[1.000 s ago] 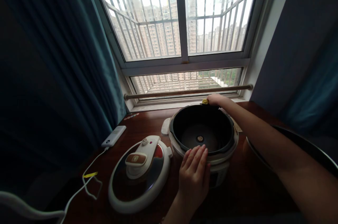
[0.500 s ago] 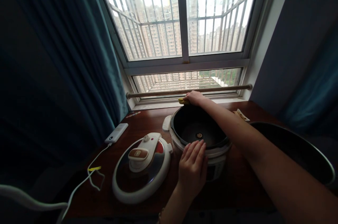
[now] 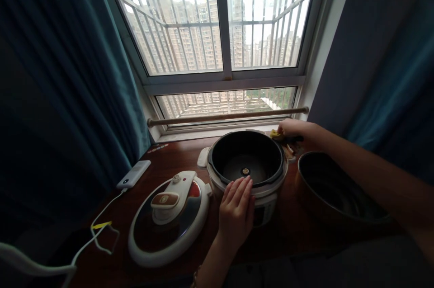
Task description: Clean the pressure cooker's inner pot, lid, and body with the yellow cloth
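An open white pressure cooker [image 3: 267, 179] with a dark empty cavity stands on a dark wooden table [image 3: 190, 152] below a window. My left hand [image 3: 236, 212] lies flat against the cooker's front wall, fingers stretched up to its rim. My right hand [image 3: 296, 129] is closed on a small yellow cloth [image 3: 275, 134] at the rim's far right side. The cooker's round lid [image 3: 168, 217] lies handle up on the table to the left. A dark inner pot [image 3: 334, 191] sits to the right of the cooker, under my right forearm.
A white power bank [image 3: 133, 174] with a white cable [image 3: 98, 222] lies at the table's left. A wooden rod [image 3: 227, 116] runs along the window sill behind the cooker. Teal curtains [image 3: 68, 75] hang on both sides.
My right hand with the yellow cloth has slid along the cooker's far rim, first left, then back to the rim's right side. My left hand stays on the cooker's front.
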`<state>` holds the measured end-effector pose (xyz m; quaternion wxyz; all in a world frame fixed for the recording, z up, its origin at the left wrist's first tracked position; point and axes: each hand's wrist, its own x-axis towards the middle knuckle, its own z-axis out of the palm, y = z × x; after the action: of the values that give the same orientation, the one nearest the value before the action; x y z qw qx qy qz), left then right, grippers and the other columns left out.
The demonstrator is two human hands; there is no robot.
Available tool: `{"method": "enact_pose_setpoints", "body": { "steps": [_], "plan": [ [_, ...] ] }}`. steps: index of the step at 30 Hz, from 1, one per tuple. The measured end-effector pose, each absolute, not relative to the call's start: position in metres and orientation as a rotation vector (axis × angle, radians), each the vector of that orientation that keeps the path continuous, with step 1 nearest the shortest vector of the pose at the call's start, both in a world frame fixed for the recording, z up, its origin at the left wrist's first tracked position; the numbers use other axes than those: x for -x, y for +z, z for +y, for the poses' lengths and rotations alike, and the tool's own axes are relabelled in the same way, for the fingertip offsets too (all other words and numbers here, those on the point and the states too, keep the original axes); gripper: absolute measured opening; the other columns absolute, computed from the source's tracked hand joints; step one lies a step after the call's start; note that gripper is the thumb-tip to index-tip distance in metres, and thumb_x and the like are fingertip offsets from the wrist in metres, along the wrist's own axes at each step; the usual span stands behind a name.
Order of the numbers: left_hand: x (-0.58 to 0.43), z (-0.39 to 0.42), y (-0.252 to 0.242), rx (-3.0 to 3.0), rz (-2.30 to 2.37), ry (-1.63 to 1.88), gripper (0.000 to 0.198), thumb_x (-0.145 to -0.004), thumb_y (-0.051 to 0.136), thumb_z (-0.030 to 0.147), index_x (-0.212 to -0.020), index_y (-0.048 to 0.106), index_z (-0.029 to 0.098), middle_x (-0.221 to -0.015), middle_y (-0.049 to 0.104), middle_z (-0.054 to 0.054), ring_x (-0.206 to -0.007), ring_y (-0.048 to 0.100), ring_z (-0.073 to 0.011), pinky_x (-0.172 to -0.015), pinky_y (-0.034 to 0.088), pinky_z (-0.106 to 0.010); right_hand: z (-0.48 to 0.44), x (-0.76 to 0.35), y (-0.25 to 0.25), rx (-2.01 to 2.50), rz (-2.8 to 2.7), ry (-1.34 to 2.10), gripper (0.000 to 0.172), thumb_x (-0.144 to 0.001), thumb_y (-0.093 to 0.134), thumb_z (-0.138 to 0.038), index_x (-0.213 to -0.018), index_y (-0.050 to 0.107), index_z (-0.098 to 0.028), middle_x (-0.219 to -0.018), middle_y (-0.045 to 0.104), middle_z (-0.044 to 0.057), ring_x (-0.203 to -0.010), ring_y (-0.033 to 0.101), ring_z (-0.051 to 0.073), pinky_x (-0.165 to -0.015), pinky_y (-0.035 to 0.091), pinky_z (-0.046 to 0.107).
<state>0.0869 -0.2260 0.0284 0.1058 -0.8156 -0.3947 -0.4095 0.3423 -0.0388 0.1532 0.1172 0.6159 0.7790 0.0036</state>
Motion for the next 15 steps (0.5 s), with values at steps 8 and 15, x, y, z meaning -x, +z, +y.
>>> {"method": "enact_pose_setpoints", "body": {
  "steps": [8,15],
  "plan": [
    [-0.089,-0.224,0.028,2.398,-1.139,-1.215,0.043,-0.081,0.05,0.009,-0.124,0.047,0.014,-0.124,0.056,-0.009,-0.12,0.045,-0.0207,-0.101,0.034,-0.04,-0.123,-0.344,0.127,-1.495,2.697,0.818,0.034,-0.086,0.041,-0.014,-0.11,0.063,-0.022,-0.106,0.06,0.012,-0.087,0.05,0.023,-0.071,0.037,0.031],
    [-0.091,-0.224,0.027,2.411,-1.168,-1.217,0.044,-0.082,0.049,0.011,-0.125,0.046,0.017,-0.126,0.054,-0.009,-0.121,0.044,-0.0213,-0.101,0.034,-0.042,-0.183,-0.304,0.1,-1.833,2.674,0.837,0.033,-0.081,0.045,-0.014,-0.108,0.063,-0.015,-0.108,0.056,0.019,-0.094,0.049,0.029,-0.074,0.04,0.035]
  ]
}}
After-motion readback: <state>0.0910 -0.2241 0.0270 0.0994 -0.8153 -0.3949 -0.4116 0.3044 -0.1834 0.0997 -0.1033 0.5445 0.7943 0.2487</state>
